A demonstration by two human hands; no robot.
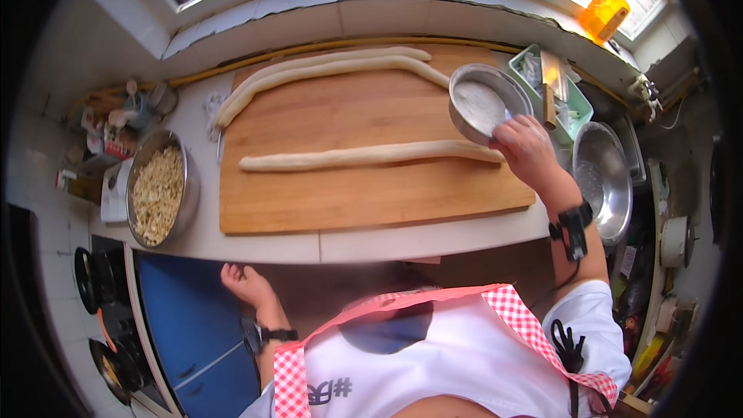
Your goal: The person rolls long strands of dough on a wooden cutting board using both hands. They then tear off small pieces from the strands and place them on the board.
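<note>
My right hand (525, 148) pinches the near rim of a small metal bowl (516, 84) that holds white flour (479, 105). Flour also dusts the fingers. The bowl is at the right end of a wooden board (348, 200), beside the far dough ropes; whether it rests on the board is unclear. A single dough rope (360, 157) lies across the middle of the board. Behind it, two longer dough ropes (325, 69) curve side by side along the far edge. My left hand (246, 284) hangs empty below the counter's front edge, fingers loosely bent and thumb apart.
At left stands a metal bowl of chopped filling (157, 197). A cleaver (549, 90) lies across a green basket (574, 113) at right, near a large metal basin (618, 197). Stove pans (93, 281) sit lower left. An orange pump bottle (605, 14) stands on the windowsill.
</note>
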